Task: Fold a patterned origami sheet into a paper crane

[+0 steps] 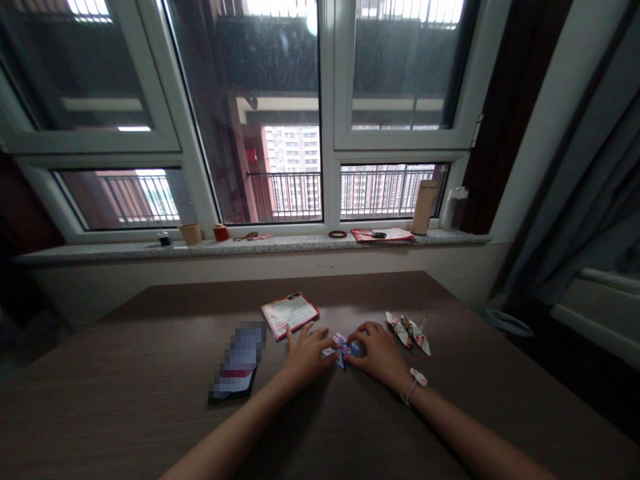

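A small folded paper piece (341, 353), patterned in blue, white and red, lies on the brown table between my hands. My left hand (306, 353) pinches its left side with thumb and forefinger, the other fingers reaching toward a stack of printed cards (291, 312). On the opposite side, the thumb and fingertips of my right hand (377, 350) close on the paper's right edge. A bracelet with a white piece (418, 377) circles my right wrist. Just beyond that hand sit more folded paper shapes (409, 332), white with red and dark print.
A phone (239, 363), its screen blurred, lies left of my left hand. Along the windowsill (290, 247) stand a paper cup (191, 233), a red spool (221, 232), scissors (246, 236), a tape roll (337, 234), papers (385, 235) and a tan bottle (425, 208).
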The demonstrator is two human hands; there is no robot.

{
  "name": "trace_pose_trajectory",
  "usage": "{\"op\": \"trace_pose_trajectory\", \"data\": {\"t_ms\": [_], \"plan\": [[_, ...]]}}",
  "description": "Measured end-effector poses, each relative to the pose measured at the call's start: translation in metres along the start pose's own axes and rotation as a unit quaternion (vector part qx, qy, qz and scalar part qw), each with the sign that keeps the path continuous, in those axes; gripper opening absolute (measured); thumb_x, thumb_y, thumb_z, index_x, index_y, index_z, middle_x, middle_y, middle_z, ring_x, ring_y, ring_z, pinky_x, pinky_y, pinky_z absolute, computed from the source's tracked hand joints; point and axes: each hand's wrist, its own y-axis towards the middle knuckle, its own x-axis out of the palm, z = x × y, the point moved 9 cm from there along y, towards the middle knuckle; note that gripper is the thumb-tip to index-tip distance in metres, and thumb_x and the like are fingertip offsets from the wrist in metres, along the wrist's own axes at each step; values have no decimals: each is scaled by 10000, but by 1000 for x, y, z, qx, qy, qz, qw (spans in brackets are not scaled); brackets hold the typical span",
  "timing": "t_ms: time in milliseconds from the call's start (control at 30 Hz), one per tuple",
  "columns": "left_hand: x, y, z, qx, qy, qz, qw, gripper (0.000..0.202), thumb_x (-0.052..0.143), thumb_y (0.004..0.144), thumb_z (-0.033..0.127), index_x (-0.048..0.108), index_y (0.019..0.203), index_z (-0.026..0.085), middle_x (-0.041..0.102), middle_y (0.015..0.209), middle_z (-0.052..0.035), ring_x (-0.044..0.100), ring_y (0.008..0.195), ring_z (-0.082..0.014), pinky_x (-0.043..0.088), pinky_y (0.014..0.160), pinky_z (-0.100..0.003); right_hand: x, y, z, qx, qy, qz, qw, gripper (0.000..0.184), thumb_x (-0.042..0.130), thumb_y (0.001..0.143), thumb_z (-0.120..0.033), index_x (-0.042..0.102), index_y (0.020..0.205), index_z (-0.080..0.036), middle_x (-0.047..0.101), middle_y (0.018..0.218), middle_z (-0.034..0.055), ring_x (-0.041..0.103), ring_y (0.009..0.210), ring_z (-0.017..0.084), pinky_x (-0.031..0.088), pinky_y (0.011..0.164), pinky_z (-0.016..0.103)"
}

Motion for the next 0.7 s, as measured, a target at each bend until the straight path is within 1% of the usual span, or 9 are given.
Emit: {"op": "trace_pose_trajectory", "data": {"t_ms": [133,267,467,600,700], "plan": [[2,0,0,2,-3,-3,1000,242,561,882,486,650,1100,428,496,1429,29,278,1387,-353,-78,1010,-773,1,-1,1,-5,5,-2,1000,359,733,714,-488,698,1022,-309,593,1120,41,481,1137,249,330,983,362],[3,0,-1,4,-3,-3,1000,239,571,880,474,645,1103,431,491,1432,30,278,1387,-355,-60,1006,-780,3,-2,2,-9,15,-7,1000,445,750,671,-533,680,1044,-299,581,1149,48,479,1145,256,325,993,371],[4,0,-2,9,4,11,1000,221,574,879,481,644,1085,446,501,1424,40,298,1379,-349,-47,1002,-786,4,-2,2,-16,22,-16,1000,479,745,657,-562,669,1050,-298,575,1157,53,477,1146,264,323,998,382],[5,0,-2,7,5,5,1000,232,557,886,492,638,1099,452,492,1431,40,292,1381,-356,-27,995,-797,5,-4,2,-17,20,-22,999,512,745,649,-559,656,1081,-300,565,1179,51,472,1156,263,314,1011,385],[5,0,-3,7,4,5,1000,241,555,887,494,640,1108,450,487,1435,37,290,1382,-358,-48,1001,-790,6,-6,3,-18,22,-28,999,557,757,624,-572,646,1100,-305,552,1208,49,456,1181,269,300,1026,392]]}}
